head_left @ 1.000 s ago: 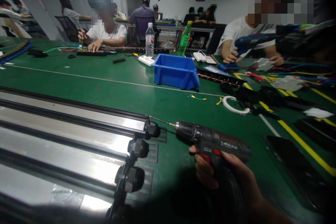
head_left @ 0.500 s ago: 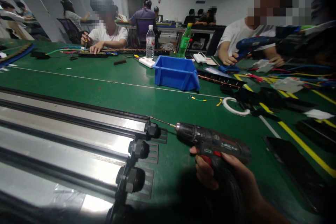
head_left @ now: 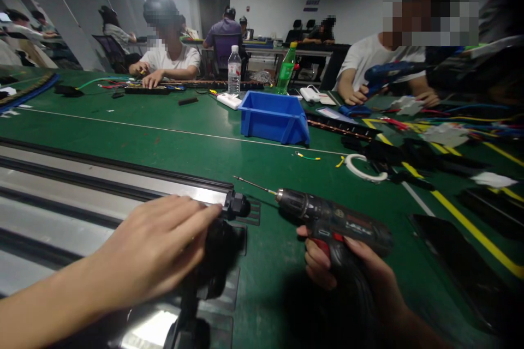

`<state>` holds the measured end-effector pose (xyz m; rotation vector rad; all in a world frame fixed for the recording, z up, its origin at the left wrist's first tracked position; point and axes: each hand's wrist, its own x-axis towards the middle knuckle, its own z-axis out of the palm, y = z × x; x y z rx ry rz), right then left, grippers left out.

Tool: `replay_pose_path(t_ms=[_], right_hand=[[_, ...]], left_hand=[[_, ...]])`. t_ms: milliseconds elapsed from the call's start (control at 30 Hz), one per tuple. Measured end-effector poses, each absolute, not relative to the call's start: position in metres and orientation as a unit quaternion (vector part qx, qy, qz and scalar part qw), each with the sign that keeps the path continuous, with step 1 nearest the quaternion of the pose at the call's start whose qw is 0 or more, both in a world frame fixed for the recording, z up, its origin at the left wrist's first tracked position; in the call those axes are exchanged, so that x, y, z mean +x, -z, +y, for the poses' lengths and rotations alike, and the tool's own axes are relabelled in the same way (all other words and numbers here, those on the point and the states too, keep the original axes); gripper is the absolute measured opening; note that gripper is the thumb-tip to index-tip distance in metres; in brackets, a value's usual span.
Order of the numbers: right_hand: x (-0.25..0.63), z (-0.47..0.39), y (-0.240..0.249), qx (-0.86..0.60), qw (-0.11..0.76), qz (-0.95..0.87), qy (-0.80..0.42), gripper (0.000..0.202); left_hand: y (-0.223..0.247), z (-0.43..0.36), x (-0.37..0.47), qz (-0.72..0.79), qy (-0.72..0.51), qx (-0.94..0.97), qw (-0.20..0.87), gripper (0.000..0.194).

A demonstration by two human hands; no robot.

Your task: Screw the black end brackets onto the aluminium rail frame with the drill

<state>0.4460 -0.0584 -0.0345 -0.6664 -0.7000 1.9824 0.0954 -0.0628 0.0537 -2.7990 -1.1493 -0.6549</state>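
A black power drill (head_left: 339, 218) with a long thin bit is gripped by my right hand (head_left: 327, 262), its bit pointing left near the end of the farthest bar. My left hand (head_left: 159, 245) reaches over the silver and black metal bars (head_left: 94, 174), fingertips at their right ends beside a black cable gland (head_left: 237, 204). Its fingers lie together and bent; whether they hold anything is hidden beneath them. Black slotted tabs (head_left: 251, 212) stick out from the bar ends onto the green table.
Beyond the bars stand a blue bin (head_left: 274, 120), a clear bottle (head_left: 234, 72) and a green bottle (head_left: 286, 68). A white ring (head_left: 365, 168) and a black phone-like slab (head_left: 454, 267) lie right. Two people work across the table (head_left: 164, 120), one holding a blue tool.
My left hand has come into view from the lower left and over the bar ends. My right hand keeps hold of the drill, whose bit tip is slightly higher and farther right.
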Motion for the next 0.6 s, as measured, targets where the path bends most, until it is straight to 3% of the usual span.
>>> replay_pose_path(t_ms=[100,300,600], right_hand=[[0.448,-0.059,0.031,-0.271,0.458,-0.293,-0.794,0.049],[0.462,-0.067,0.031,-0.305,0.461,-0.3,-0.777,0.048],[0.477,-0.075,0.037,-0.294,0.403,-0.313,-0.808,0.047]], left_hand=[[-0.044,-0.024,0.095,-0.414,0.179,-0.892,-0.04,0.024],[-0.023,0.008,0.091,-0.372,0.149,-0.891,-0.212,0.038],[-0.015,0.005,0.096,-0.373,0.13,-0.905,-0.159,0.041]])
